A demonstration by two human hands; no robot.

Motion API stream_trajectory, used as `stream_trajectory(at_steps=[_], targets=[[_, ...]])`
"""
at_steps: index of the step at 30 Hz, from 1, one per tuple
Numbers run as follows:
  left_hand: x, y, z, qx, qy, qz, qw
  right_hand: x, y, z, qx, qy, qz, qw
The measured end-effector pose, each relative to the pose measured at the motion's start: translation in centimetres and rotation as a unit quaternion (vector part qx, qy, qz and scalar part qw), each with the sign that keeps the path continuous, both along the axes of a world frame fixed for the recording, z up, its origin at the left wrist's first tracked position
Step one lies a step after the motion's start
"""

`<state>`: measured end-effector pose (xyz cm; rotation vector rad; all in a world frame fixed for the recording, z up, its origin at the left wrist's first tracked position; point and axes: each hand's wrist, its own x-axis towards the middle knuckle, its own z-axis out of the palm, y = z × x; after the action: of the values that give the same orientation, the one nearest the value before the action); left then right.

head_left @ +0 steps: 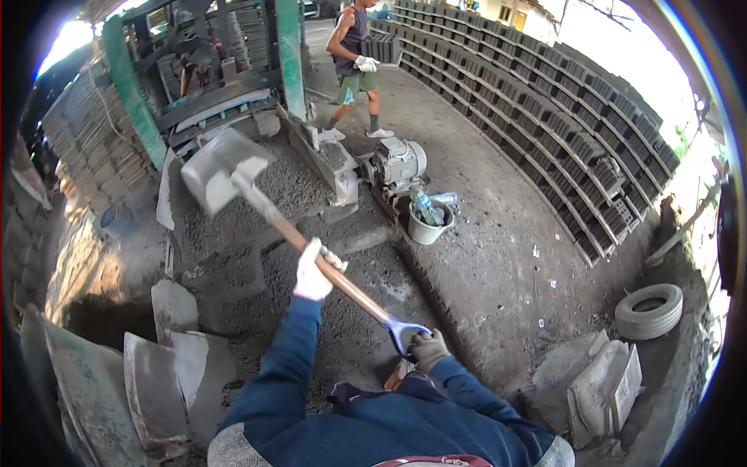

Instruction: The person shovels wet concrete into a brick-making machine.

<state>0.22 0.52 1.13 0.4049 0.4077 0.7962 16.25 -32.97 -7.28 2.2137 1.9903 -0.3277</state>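
A shovel (284, 227) with a wooden shaft and a blue D-shaped handle runs diagonally across the head view. Its broad metal blade (224, 170) is at the far left end, over dark grainy material (292, 187) heaped by the machine. My left hand (314, 271), in a white glove, is closed round the middle of the shaft. My right hand (429, 350), in a grey glove, is wrapped round the blue handle close to my body.
A green-framed machine (289, 58) stands ahead, with an electric motor (401, 161) and a bucket of plastic bottles (430, 231) nearby. A person (358, 66) carries blocks beyond them. Block racks (537, 117) line the right, above a tyre (648, 313). Bent sheets (93, 389) stand at left.
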Motion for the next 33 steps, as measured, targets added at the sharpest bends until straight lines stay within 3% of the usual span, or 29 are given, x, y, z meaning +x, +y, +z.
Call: stream_trajectory(at_steps=[1, 2, 3, 5, 6, 8, 9, 10, 11, 13, 14, 15, 16, 17, 19, 20, 22, 23, 24, 25, 27, 29, 30, 33], targets=[[-0.4, -2.1, -0.3, -0.009, 0.002, -0.001, 1.000, 1.7, -1.6, -1.1, -0.051, 0.048, -0.020, 0.997], [-1.2, -3.4, -1.3, 0.002, 0.000, 0.001, 1.000, 3.8, -3.3, -3.3, -0.003, 0.196, -0.181, 0.964], [-2.0, -4.9, -2.5, 0.012, -0.004, 0.005, 1.000, 6.1, -5.2, -6.5, 0.043, 0.332, -0.331, 0.882], [-2.8, -10.1, -4.0, 0.048, -0.007, 0.012, 0.999, 11.0, -8.7, -15.3, 0.200, 0.377, -0.468, 0.773], [-3.2, -12.6, -4.3, 0.041, 0.004, 0.029, 0.999, 13.2, -11.0, -19.6, 0.218, 0.098, -0.343, 0.908], [-4.1, -16.4, -5.0, 0.020, 0.014, 0.034, 0.999, 9.8, -11.5, -10.1, 0.079, 0.166, -0.513, 0.839], [-4.3, -17.5, -5.3, 0.005, 0.011, 0.027, 1.000, 10.2, -13.3, -11.7, 0.050, 0.200, -0.486, 0.849], [-4.5, -18.3, -5.2, -0.028, 0.036, 0.028, 0.999, 10.2, -14.7, -12.9, 0.090, 0.233, -0.518, 0.818], [-4.4, -18.5, -5.6, -0.023, 0.038, 0.013, 0.999, 11.0, -17.1, -16.8, 0.116, 0.233, -0.491, 0.831], [-4.4, -18.5, -6.2, -0.020, 0.043, -0.005, 0.999, 11.9, -19.9, -21.0, 0.106, 0.254, -0.555, 0.785], [-3.8, -18.5, -5.7, -0.037, 0.044, -0.016, 0.998, 14.2, -23.7, -29.7, 0.137, 0.352, -0.586, 0.717], [-3.0, -17.9, -5.3, -0.040, 0.050, -0.038, 0.997, 11.8, -22.1, -20.8, 0.135, 0.274, -0.528, 0.792], [-2.0, -17.2, -4.0, -0.032, 0.039, -0.048, 0.998, 12.1, -22.0, -21.7, 0.174, 0.423, -0.598, 0.658], [-0.8, -16.3, -2.7, -0.024, 0.029, -0.064, 0.997, 12.6, -22.8, -23.3, 0.203, 0.549, -0.646, 0.490], [1.5, -13.3, -1.8, -0.025, 0.055, -0.046, 0.997, 12.8, -21.8, -20.2, 0.193, 0.521, -0.605, 0.571], [2.6, -11.1, -2.0, -0.034, 0.051, -0.011, 0.998, 11.8, -20.4, -16.0, 0.188, 0.504, -0.586, 0.606], [4.3, -7.1, -2.2, -0.071, 0.051, 0.063, 0.994, 9.5, -15.2, -4.5, 0.185, 0.532, -0.577, 0.592], [5.1, -5.2, -2.1, -0.096, 0.052, 0.102, 0.989, 9.3, -13.4, -1.6, 0.189, 0.546, -0.572, 0.583], [5.4, -3.8, -1.9, -0.092, 0.051, 0.102, 0.989, 10.6, -14.0, -1.7, 0.203, 0.511, -0.538, 0.639], [5.6, -3.4, -0.8, -0.119, 0.025, 0.073, 0.990, 10.5, -13.4, 2.5, 0.205, 0.527, -0.546, 0.617], [5.7, -3.9, 1.6, -0.115, 0.020, 0.054, 0.992, 12.3, -15.0, 3.4, 0.246, 0.625, -0.503, 0.543], [5.7, -3.4, 2.5, -0.109, 0.059, 0.036, 0.992, 11.5, -13.9, 8.6, 0.220, 0.639, -0.522, 0.520], [5.4, -3.0, 2.8, -0.104, 0.053, 0.028, 0.993, 12.8, -15.7, 6.0, 0.232, 0.591, -0.504, 0.585], [4.3, -1.1, 4.4, -0.130, 0.040, 0.004, 0.991, 10.7, -14.4, 7.5, 0.280, 0.572, -0.544, 0.547]])
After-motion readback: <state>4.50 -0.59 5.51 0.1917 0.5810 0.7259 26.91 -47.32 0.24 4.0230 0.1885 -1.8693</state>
